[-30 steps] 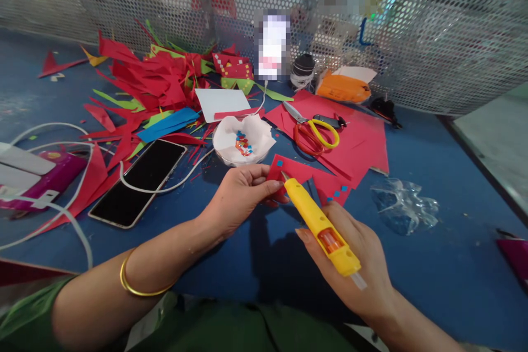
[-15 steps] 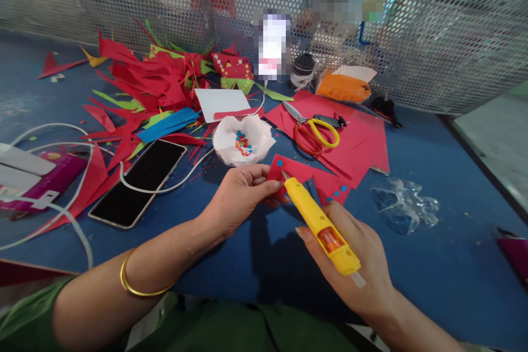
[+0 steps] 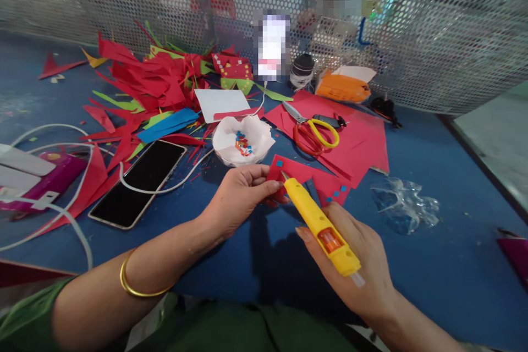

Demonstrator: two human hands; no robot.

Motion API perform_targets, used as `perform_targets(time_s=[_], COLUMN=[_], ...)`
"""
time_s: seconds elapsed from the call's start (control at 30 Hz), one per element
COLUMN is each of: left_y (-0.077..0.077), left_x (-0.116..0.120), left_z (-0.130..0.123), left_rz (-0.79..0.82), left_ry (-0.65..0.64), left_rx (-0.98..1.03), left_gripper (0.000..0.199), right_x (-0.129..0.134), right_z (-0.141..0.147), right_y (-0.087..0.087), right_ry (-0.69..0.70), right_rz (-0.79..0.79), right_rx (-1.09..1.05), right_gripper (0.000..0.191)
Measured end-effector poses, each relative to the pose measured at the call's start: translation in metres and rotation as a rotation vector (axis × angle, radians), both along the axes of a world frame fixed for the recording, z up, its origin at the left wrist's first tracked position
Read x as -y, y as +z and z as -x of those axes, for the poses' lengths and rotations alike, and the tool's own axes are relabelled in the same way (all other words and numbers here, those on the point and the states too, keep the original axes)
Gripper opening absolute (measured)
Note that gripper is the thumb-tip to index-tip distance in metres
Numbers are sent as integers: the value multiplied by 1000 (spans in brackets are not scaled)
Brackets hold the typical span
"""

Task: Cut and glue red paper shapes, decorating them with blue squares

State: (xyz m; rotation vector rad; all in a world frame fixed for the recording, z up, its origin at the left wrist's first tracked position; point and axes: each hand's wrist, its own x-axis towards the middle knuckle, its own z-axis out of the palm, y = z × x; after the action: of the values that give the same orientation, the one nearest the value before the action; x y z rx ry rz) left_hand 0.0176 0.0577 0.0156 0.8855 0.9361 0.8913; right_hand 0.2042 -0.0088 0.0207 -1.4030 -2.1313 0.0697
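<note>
My left hand (image 3: 247, 192) pinches the left end of a red paper piece (image 3: 303, 168) between thumb and fingers. Small blue squares sit on this paper, one near its upper left corner and several at the right end. My right hand (image 3: 350, 247) is wrapped around a yellow glue gun (image 3: 307, 206), whose metal nozzle points at the paper just below the upper left blue square. A clear glue stick (image 3: 358, 279) pokes out of its back end. Beyond my left hand stands a bowl (image 3: 225, 140) lined with white paper, holding tiny blue and red bits.
Scissors (image 3: 315, 129) lie on red sheets (image 3: 358, 126). A dark phone (image 3: 142, 184) and white cables (image 3: 78, 203) lie at left, before a heap of red scraps (image 3: 165, 82). A crumpled clear wrapper (image 3: 406, 206) lies at right. Behind runs a perforated metal screen (image 3: 445, 38).
</note>
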Motion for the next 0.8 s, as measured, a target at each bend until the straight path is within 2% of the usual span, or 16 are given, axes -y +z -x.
perform_targets(time_s=[0.8], left_y=[2], left_x=[1], left_z=[0], left_rz=[12], left_ry=[11], left_rx=[-41], left_gripper=[13], right_x=[0], right_z=[-1], right_y=[2], right_ry=[4], right_rz=[-8], right_rx=[-2], right_gripper=[30])
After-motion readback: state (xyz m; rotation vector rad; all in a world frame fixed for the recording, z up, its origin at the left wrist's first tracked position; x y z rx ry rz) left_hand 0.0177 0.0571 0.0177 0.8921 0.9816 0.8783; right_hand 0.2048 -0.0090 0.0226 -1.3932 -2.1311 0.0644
